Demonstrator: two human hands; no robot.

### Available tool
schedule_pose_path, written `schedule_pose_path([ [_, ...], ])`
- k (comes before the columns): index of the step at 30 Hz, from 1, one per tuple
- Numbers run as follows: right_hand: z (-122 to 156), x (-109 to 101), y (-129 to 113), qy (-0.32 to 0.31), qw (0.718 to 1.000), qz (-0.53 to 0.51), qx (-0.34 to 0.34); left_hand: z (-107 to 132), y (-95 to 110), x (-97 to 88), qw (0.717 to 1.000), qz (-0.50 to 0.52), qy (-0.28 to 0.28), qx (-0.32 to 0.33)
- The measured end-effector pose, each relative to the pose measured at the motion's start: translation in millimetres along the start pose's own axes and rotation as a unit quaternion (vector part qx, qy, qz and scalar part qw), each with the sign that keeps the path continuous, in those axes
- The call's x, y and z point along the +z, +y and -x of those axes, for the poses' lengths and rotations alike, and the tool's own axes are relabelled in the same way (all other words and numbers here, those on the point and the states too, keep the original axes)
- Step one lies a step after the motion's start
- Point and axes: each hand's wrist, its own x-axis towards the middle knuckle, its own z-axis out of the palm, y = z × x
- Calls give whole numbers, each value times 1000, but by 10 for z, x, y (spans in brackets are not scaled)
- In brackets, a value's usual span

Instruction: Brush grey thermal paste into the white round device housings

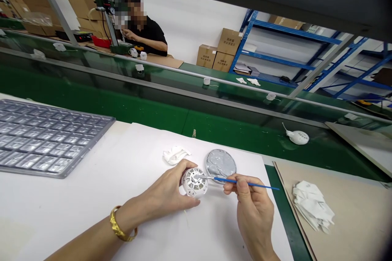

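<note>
My left hand point(171, 189), with a gold bangle at the wrist, grips a round white slotted plastic housing point(196, 189) by its sides, its slotted face turned up. In my right hand point(252, 208) a thin blue-handled brush point(228, 180) is pinched between thumb and fingers. The brush tip rests on the middle of the housing's face. Just behind the brush lies a round shallow dish point(221, 162) of grey paste. A crumpled white tissue point(176, 155) sits on the white sheet point(147, 147) beyond my left hand.
A clear compartment tray point(52, 134) stands at left. On the right, a crumpled white cloth point(312, 204) lies on a brown board point(343, 212). Beyond, a white part point(297, 136) and several small ones sit on the green conveyor point(153, 110). Across it, a person point(150, 34) works.
</note>
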Motion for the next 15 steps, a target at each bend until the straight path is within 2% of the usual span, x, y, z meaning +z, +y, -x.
schedule_pose_path([
  [12, -59, 26, -111, 46, 993, -97, 41, -7, -65, -21, 1000, 3, -5, 23],
  [15, -71, 68, -161, 47, 989, -125, 66, -10, -121, -3, 999, -3, 28, 45],
])
